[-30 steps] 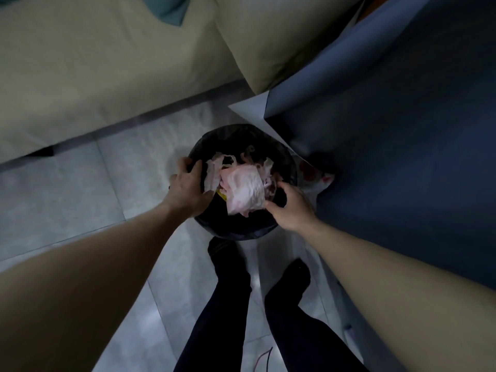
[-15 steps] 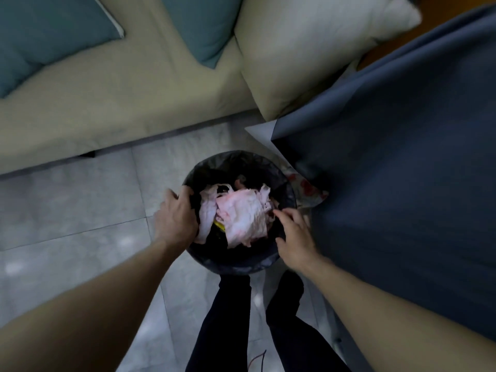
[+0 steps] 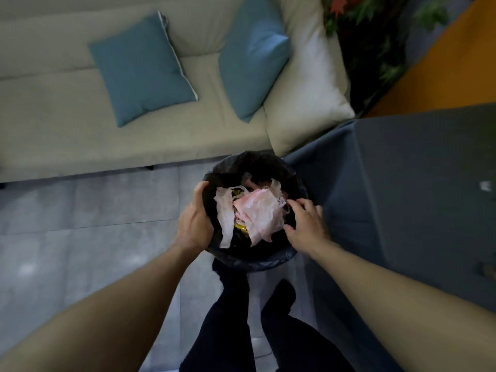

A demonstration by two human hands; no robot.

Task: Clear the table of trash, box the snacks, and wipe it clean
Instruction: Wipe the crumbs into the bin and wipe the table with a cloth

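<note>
A round trash bin (image 3: 255, 260) lined with a black bag sits in front of my legs, between the sofa and the table. Crumpled pink and white tissues (image 3: 257, 216) and a bit of yellow wrapper fill its top. My left hand (image 3: 194, 224) grips the bin's left rim, thumb over the edge. On the right rim lies my right hand (image 3: 307, 226), fingers curled over the edge and touching the tissues. The table (image 3: 408, 189), draped in a dark blue cloth, stands right of the bin.
A beige sofa (image 3: 80, 146) with two teal cushions (image 3: 139, 68) and a white pillow (image 3: 306, 98) runs along the back. A plant (image 3: 370, 36) stands at the top right. A small white scrap (image 3: 484, 186) lies on the table's right side. The floor is grey tile.
The view has pulled up and back, showing more sofa and table. My right hand let go of the tissues and settled on the bin's right rim; the left hand kept its grip.
</note>
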